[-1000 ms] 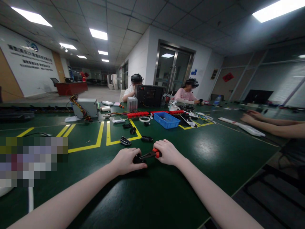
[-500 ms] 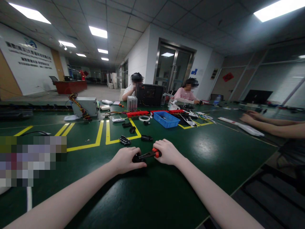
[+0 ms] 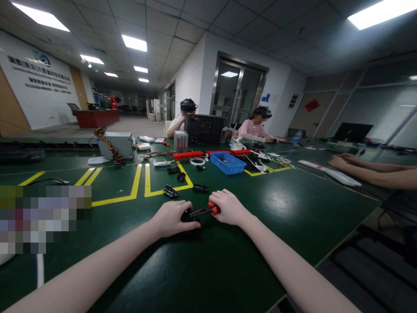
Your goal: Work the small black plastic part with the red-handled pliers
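A small black part [image 3: 186,215] is being gripped by the left hand [image 3: 172,218], whose fingers are being curled closed over it while the hand is being rested on the green table [image 3: 293,208]. The red-handled pliers [image 3: 202,212] are being held by the right hand [image 3: 229,208], with the fingers being wrapped shut around the handles, so that only a bit of red is being shown at the thumb. The dark nose of the pliers is being pointed leftward and is being brought against the part between the two hands, near the table's front edge. Whether the nose is being closed on the part cannot be told. Just beyond the hands, two loose black pieces [image 3: 171,191] [image 3: 200,188] are being left lying beside the yellow floor-tape lines [image 3: 137,182]. Farther back, a blue bin [image 3: 230,169] and a grey metal box [image 3: 119,145] with coloured wires are being kept on the table. At the right, another person's forearms [image 3: 374,174] are being rested on the surface.
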Motion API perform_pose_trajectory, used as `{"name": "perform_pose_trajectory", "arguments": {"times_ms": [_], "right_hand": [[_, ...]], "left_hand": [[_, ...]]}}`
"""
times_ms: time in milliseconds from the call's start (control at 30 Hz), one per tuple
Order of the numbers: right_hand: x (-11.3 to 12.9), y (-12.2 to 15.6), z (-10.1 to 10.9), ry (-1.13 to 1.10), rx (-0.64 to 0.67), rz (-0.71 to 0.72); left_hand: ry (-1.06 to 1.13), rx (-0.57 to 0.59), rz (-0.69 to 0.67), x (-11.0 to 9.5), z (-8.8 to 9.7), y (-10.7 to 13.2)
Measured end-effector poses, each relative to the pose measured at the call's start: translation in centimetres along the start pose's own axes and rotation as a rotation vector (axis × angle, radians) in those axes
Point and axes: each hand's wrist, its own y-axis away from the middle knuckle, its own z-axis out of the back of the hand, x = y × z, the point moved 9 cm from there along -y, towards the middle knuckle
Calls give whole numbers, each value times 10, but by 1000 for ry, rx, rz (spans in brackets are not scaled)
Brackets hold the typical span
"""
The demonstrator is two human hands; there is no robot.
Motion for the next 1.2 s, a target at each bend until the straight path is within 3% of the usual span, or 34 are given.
{"name": "perform_pose_trajectory", "arguments": {"times_ms": [633,967,1200], "right_hand": [[-1,1,10,78,-184,19],[2,0,2,107,-126,35],[3,0,-3,84,-80,33]], "left_hand": [[33,-1,16,1,1,-1],[9,-82,3,-2,5,2],[6,-70,-19,-4,4,3]]}}
